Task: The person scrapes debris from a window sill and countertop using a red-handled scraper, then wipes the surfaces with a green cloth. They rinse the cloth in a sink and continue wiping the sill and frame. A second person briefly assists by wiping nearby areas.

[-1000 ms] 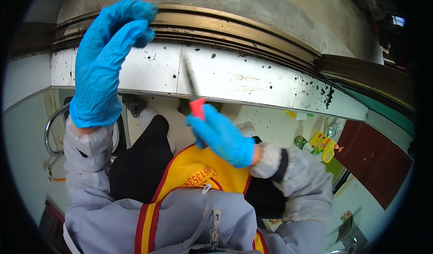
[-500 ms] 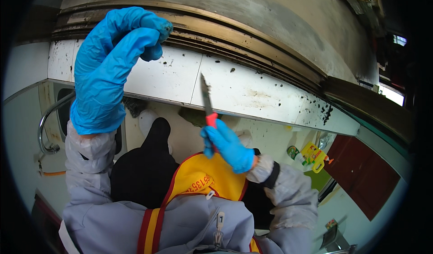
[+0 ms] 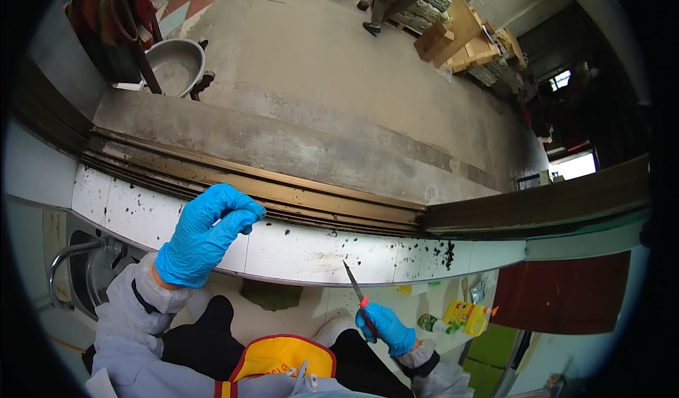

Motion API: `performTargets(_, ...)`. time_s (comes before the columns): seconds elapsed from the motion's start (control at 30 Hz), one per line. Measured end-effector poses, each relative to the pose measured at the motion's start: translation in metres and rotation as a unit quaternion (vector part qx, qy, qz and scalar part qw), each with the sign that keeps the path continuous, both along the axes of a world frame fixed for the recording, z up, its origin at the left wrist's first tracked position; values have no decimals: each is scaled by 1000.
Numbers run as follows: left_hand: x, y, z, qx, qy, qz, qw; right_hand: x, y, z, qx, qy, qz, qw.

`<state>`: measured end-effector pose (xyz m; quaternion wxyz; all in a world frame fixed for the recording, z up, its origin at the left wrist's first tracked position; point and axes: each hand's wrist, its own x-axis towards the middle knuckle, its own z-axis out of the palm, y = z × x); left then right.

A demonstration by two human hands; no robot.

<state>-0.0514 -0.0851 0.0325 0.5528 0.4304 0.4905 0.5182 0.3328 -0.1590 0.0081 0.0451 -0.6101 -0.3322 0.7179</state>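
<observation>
My left hand (image 3: 204, 237), in a blue glove, is above the white tiled ledge (image 3: 297, 253), its fingertips pinched together beside the brown sliding-window track (image 3: 325, 211). Whether something small sits between those fingertips I cannot make out. Further right and nearer to me, my right hand (image 3: 391, 329), also gloved in blue, grips a knife (image 3: 353, 281) by its red handle. The narrow blade points up and left, its tip over the ledge's front edge. Dark crumbs of dirt (image 3: 448, 254) are scattered over the tiles, thickest toward the right.
A sink with a curved faucet (image 3: 55, 274) stands at left. At right are a yellow jug (image 3: 468, 318) and a dark red panel (image 3: 566, 292). Beyond the track lie a concrete floor (image 3: 304, 66), a metal basin (image 3: 175, 66) and, far off, another person (image 3: 396, 1).
The view has tilted up, showing the floor beyond the track. My left hand has come down closer to the ledge and track. The knife stays in my right hand, now further right.
</observation>
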Motion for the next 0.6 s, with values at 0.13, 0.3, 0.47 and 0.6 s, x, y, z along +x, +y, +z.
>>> performTargets(0.13,2,-7,0,12,36,-15,999,5,7,-8,45,-58,-9,997)
performTargets(0.3,13,-21,4,-16,83,-84,993,-10,42,32,112,41,17,993)
performTargets(0.47,43,-35,1,-27,101,-221,970,-80,68,55,246,97,153,952)
performTargets(0.6,43,-40,-4,-40,71,-176,981,-124,77,52,317,16,289,903)
